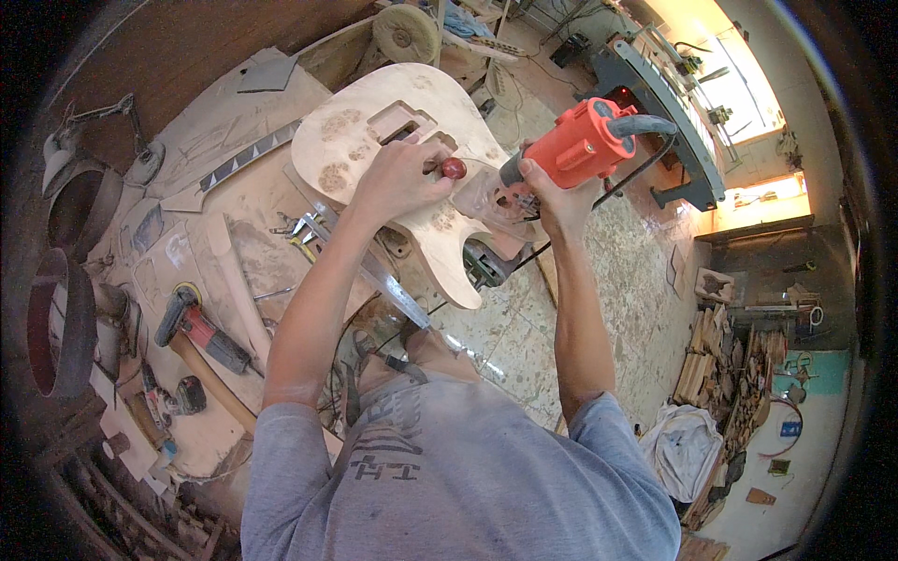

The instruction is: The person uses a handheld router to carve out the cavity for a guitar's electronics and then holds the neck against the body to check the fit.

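Note:
My left hand (404,178) is closed over the pickup cavities of a pale electric guitar body (412,89). Out of its fist pokes the red rounded handle (454,168) of a tool; the rest of that tool is hidden. My right hand (564,198) grips an orange-red trim router (582,148), tilted at the body's right side. The router has a clear base (490,198) and a black cable. Darker burl-like patches mark the guitar body, which rests on the dusty bench.
Left on the bench lie a guitar neck (248,161), calipers (307,234), a steel rule (398,297), a red-and-grey power sander (204,332) and a cordless tool (178,397). A grey machine (669,122) stands at the far right. Wood offcuts (716,365) are piled on the right.

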The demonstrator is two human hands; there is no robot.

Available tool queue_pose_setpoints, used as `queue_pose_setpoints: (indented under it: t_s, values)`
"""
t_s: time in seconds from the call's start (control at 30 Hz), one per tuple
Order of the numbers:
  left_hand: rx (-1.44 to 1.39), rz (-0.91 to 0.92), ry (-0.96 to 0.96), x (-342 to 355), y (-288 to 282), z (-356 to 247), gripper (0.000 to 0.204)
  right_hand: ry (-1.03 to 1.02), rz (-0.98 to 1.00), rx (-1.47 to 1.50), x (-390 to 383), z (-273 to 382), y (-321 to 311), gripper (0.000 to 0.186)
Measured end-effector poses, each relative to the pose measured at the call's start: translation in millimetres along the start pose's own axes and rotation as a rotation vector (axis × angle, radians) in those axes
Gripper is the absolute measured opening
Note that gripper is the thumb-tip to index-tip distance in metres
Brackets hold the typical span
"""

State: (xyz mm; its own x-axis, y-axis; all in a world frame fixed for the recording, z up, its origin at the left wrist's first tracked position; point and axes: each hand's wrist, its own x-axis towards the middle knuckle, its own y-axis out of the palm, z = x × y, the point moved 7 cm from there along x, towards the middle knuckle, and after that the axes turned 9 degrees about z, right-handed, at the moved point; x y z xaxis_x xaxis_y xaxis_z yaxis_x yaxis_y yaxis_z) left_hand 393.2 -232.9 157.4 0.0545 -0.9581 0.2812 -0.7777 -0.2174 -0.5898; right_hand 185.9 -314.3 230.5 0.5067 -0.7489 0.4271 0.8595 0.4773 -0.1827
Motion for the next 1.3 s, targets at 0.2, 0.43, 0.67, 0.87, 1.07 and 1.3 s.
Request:
queue_pose_setpoints:
  t_s: [0.2, 0.43, 0.67, 0.87, 1.07, 1.3]
  values:
    - [-0.059, -0.013, -0.001, -1, 0, 2, 0.034, -0.034, -0.023, -0.014, -1, 0, 2, 0.073]
    - [-0.074, 0.031, -0.03, -1, -2, 0, 0.036, 0.011, -0.029, -0.08, -10, 3, 6, 0.073]
    - [-0.037, 0.09, -0.104, -2, -7, -4, 0.034, 0.018, -0.047, -0.02, -15, 10, 15, 0.069]
    - [-0.092, 0.022, -0.012, -5, -9, -8, 0.03, 0.003, -0.016, 0.023, -17, 12, 19, 0.07]
    - [-0.049, 0.055, 0.067, -5, -6, -2, 0.03, 0.008, -0.009, -0.004, -15, 7, 12, 0.075]
    - [0.027, 0.067, 0.027, -4, -4, -6, 0.035, 0.033, 0.006, 0.015, -13, 0, 1, 0.077]
